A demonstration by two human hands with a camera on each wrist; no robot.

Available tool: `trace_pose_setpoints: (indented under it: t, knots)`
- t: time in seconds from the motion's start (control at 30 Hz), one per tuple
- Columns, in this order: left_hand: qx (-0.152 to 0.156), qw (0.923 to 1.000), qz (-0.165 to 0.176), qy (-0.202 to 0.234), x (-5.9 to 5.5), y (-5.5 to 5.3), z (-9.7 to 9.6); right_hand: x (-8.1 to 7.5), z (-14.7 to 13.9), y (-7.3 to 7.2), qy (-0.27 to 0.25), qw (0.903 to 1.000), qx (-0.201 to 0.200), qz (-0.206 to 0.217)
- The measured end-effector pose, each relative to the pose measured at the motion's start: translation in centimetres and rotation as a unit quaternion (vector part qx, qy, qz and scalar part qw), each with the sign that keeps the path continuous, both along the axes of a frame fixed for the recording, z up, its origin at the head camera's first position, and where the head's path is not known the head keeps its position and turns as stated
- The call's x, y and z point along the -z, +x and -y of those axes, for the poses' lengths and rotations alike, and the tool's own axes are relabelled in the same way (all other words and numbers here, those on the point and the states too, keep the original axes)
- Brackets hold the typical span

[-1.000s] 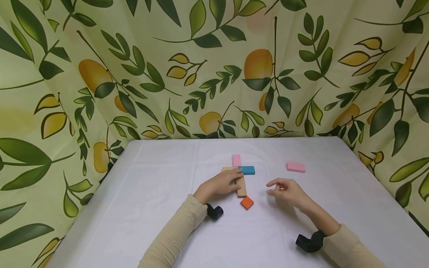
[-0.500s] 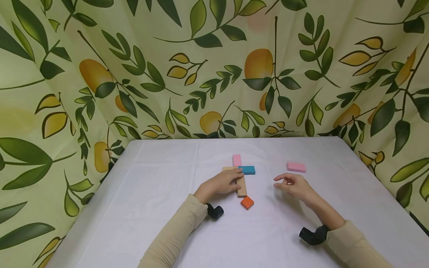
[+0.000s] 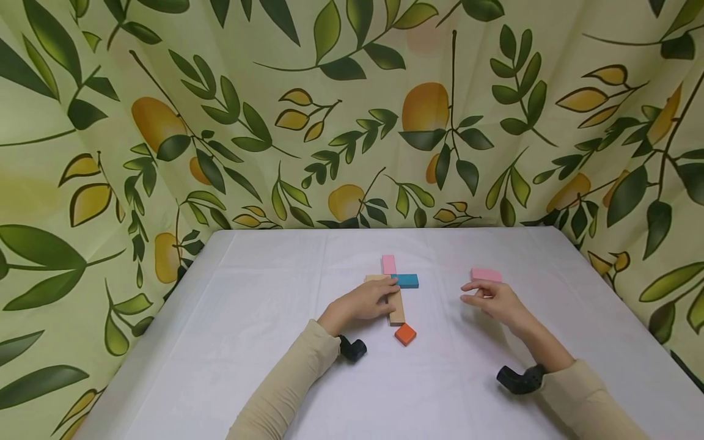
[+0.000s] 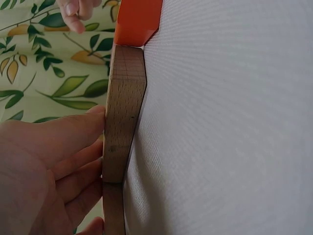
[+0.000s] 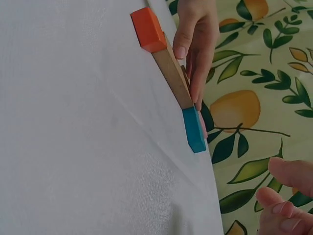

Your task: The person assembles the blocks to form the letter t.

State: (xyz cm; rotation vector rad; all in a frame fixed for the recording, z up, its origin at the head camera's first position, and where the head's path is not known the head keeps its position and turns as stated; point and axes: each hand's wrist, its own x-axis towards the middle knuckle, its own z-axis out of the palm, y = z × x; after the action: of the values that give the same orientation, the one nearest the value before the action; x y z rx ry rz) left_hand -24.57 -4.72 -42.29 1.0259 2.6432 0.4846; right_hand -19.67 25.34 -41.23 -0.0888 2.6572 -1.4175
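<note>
My left hand [image 3: 363, 300] rests on an arrangement of flat blocks, its fingertips touching the upright-lying wooden block [image 3: 396, 315] and reaching the blue block [image 3: 409, 281]. A second wooden block [image 3: 376, 277] lies crosswise, partly hidden by that hand. One pink block [image 3: 388, 264] extends from the far end, and an orange block [image 3: 405, 334] sits turned like a diamond at the near end. In the left wrist view the thumb lies along the wooden block [image 4: 122, 117]. Above the cloth hovers my right hand [image 3: 497, 302], holding nothing, just in front of a separate pink block [image 3: 486, 274].
White cloth [image 3: 247, 318] covers the table. A leaf-and-fruit patterned curtain [image 3: 352, 122] hangs behind it and at both sides. Each wrist carries a black camera mount, the left one [image 3: 354, 349] close to the orange block.
My right hand has moved right and slightly away from me, from beside the arrangement to the separate pink block. The left hand and the blocks have stayed put.
</note>
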Motion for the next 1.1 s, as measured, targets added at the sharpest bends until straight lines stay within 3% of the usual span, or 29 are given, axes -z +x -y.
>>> trace_pose_setpoints:
  t: [0.73,1.1]
  knots:
    - [0.001,1.0,0.001,0.001,0.2,-0.1,0.1,-0.1,-2.5,-1.1,-0.001,0.9997,0.023,0.008]
    - [-0.001,1.0,0.0,-0.002,0.0,0.0,0.1,0.0,-3.8,-1.8,-0.009,0.9985,0.037,0.038]
